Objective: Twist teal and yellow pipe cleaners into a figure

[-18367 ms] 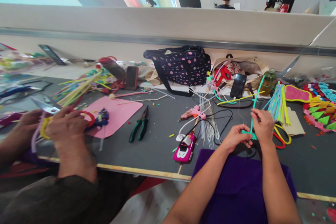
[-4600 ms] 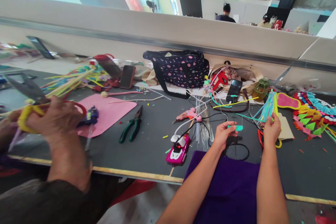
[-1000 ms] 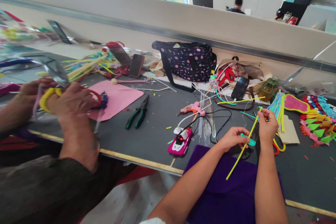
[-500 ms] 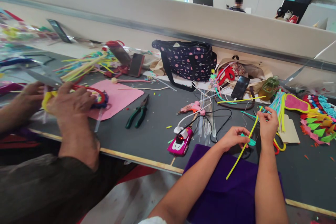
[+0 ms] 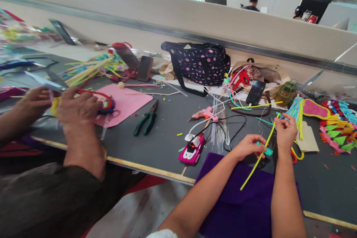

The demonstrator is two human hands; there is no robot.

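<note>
My left hand (image 5: 251, 147) is closed, pinching a small bundle of teal pipe cleaner (image 5: 268, 151) with a thin wire rising from it. A long yellow pipe cleaner (image 5: 256, 168) runs slantwise across the bundle, its lower end hanging free over a purple cloth (image 5: 237, 208). Near its upper end, my right hand (image 5: 287, 131) is pinched shut, where a bit of teal also shows at the fingertips. Red and yellow scissor handles (image 5: 299, 153) lie beside my right wrist, partly hidden by it.
At left, a co-worker's hands (image 5: 78, 113) hold scissors. Green-handled pliers (image 5: 146, 123), a pink glue gun (image 5: 205, 114) and a plugged magenta power strip (image 5: 192, 152) lie on the grey table. Behind stand a dotted bag (image 5: 200, 63) and a green bottle (image 5: 287, 93). Colourful pipe-cleaner pieces (image 5: 338, 124) lie right.
My hands and the yellow pipe cleaner stay almost in place; my right hand shifts very slightly. At left, the co-worker's hands and scissors have moved a little.
</note>
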